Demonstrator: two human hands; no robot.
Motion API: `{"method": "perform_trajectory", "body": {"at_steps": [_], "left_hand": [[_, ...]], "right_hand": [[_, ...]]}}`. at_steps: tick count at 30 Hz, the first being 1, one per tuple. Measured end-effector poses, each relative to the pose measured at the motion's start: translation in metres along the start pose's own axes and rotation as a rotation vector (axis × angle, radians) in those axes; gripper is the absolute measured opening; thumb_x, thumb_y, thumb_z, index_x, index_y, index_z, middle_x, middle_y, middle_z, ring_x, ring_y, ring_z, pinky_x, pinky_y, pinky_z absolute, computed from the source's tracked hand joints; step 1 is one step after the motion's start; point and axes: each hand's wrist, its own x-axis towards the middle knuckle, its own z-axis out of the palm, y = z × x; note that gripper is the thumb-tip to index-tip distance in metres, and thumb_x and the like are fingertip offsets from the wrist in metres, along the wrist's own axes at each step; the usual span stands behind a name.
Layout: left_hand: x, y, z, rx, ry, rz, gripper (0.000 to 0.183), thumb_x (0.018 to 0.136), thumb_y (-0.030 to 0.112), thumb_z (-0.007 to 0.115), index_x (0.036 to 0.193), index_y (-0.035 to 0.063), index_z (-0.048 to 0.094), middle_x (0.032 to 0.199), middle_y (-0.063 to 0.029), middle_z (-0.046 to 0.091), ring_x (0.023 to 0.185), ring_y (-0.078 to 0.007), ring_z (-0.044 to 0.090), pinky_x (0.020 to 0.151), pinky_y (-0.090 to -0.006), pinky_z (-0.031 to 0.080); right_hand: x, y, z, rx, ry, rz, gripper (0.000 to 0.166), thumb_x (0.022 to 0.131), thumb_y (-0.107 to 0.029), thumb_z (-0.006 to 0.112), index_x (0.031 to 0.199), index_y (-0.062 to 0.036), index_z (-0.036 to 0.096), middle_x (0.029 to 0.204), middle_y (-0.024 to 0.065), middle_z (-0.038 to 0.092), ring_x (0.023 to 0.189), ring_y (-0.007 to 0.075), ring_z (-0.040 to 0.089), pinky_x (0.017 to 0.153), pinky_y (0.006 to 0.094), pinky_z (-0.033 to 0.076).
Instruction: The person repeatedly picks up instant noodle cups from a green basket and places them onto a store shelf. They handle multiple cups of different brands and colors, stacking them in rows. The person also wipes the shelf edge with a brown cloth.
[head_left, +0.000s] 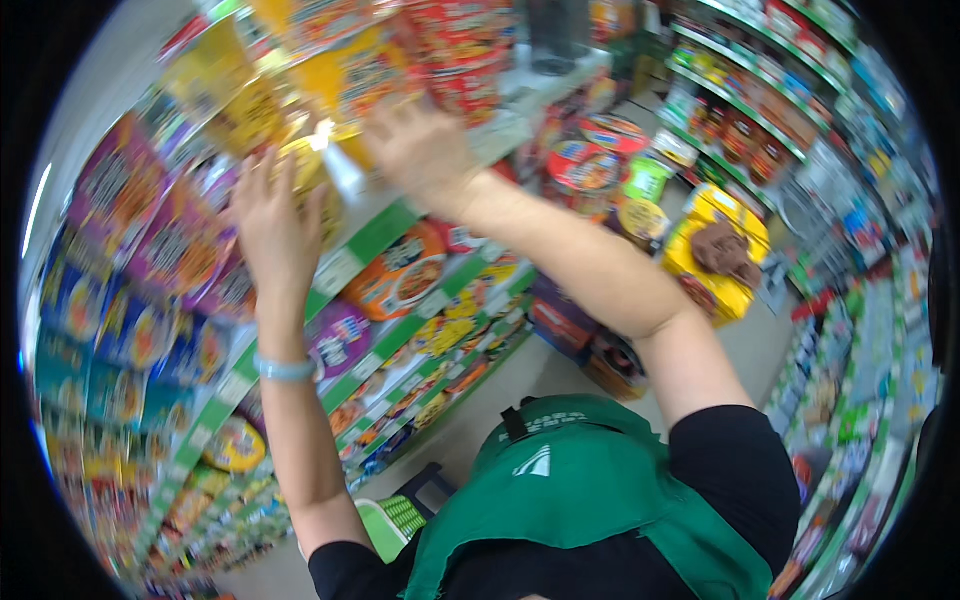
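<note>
My left hand (277, 214), with a pale bangle on the wrist, reaches up to the shelf with its fingers apart. It is against or just in front of a yellow instant-noodle tub (309, 176); contact is unclear. My right hand (416, 146) is blurred by motion at the lower edge of a larger yellow noodle tub (352, 75). Its fingertips are hard to make out, so a grip cannot be told. Yellow cups (251, 112) are stacked beyond my left fingers. Red noodle tubs (461, 67) stand in a stack right of the yellow ones.
Purple noodle packages (180, 247) and blue ones (142, 330) line the shelf at left. Lower shelves (420, 322) have green price strips. On the right stand boxed noodles and a yellow carton (720, 255) with a brown cloth (724, 253) on it. A green basket (390, 521) is below.
</note>
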Motion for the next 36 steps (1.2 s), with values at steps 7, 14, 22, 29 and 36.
{"method": "perform_trajectory", "body": {"at_steps": [7,14,22,29,36], "left_hand": [[-0.076,0.128,0.023,-0.738,0.095,-0.309,0.023,0.080,0.002,0.062,0.103,-0.0014,0.061,0.103,-0.0152,0.062,0.095,-0.0304,0.058,0.086,-0.0387,0.044],[-0.137,0.274,0.152,-1.375,-0.469,-0.771,0.018,0.084,0.003,0.058,0.100,-0.0027,0.060,0.089,-0.0117,0.063,0.082,-0.0200,0.060,0.075,-0.0309,0.047],[-0.201,0.398,0.300,-1.192,-1.069,-1.114,0.031,0.081,0.013,0.060,0.108,-0.0011,0.059,0.100,-0.0198,0.064,0.092,-0.0304,0.062,0.081,-0.0366,0.047],[-0.215,0.424,0.313,-0.989,-1.090,-1.194,0.031,0.080,0.006,0.056,0.111,0.0003,0.053,0.097,-0.0226,0.062,0.092,-0.0391,0.059,0.080,-0.0425,0.046],[-0.205,0.394,0.265,-1.379,-1.191,-1.517,0.028,0.087,0.000,0.047,0.114,0.0014,0.052,0.093,-0.0079,0.058,0.060,-0.0132,0.058,0.052,-0.0234,0.049]], "right_hand": [[-0.106,-0.002,-0.045,0.282,-0.068,0.171,0.022,0.067,-0.013,0.060,0.088,-0.0048,0.060,0.099,0.0088,0.058,0.074,0.0218,0.060,0.060,0.0301,0.051],[-0.279,0.049,-0.057,0.425,-0.386,0.818,0.024,0.074,-0.007,0.063,0.097,-0.0043,0.059,0.108,0.0122,0.056,0.097,0.0311,0.057,0.079,0.0373,0.050],[-0.426,0.116,0.008,0.193,-0.614,1.206,0.057,0.075,-0.011,0.065,0.126,0.0007,0.041,0.136,0.0339,0.029,0.126,0.0492,0.028,0.106,0.0490,0.025],[-0.457,0.136,0.036,0.125,-0.589,1.568,0.062,0.075,-0.019,0.067,0.127,-0.0012,0.039,0.132,0.0286,0.033,0.120,0.0474,0.033,0.101,0.0513,0.026],[-0.461,0.122,0.005,0.322,-0.607,1.430,0.054,0.075,-0.012,0.065,0.123,-0.0002,0.044,0.125,0.0259,0.037,0.114,0.0446,0.039,0.098,0.0477,0.031]]}}
